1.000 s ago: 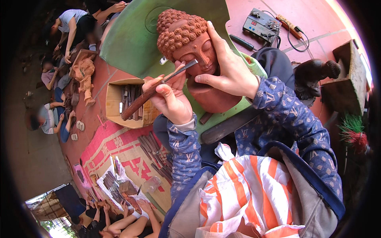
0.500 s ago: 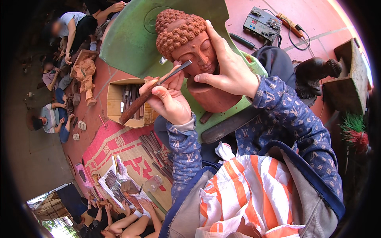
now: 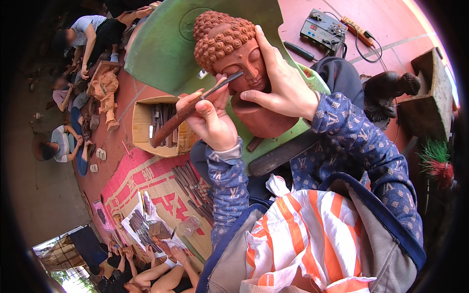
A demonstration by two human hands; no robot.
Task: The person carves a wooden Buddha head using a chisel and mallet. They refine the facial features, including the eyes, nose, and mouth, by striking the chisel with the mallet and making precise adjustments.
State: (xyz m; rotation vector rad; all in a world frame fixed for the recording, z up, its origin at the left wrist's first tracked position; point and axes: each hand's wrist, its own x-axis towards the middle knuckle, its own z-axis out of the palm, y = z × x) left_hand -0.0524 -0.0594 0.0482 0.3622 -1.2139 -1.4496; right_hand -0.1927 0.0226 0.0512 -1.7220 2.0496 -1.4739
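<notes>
A reddish-brown carved wooden Buddha head (image 3: 229, 49), with rows of curls and a round neck block, rests tilted on a green plastic surface (image 3: 161, 53). My right hand (image 3: 288, 90) wraps around the side of its face, thumb near the chin and fingers up along the cheek. In my left hand (image 3: 215, 122) is a wood chisel (image 3: 173, 124), gripped near where the handle meets the metal. Its dark blade lies against the face beside the nose, below the eye. Where exactly the cutting edge touches is too small to tell.
A cardboard box (image 3: 139, 124) of tools stands left, above a red-and-tan mat (image 3: 146, 180) with several chisels (image 3: 188, 183). A grey control box (image 3: 320, 31) with cables and a dark carved figure (image 3: 386, 90) are at right. Other people (image 3: 90, 39) work at far left.
The chisel's blade has shifted slightly right and up, closer to the nose. My left hand has moved a little with it; the head and my right hand are nearly still.
</notes>
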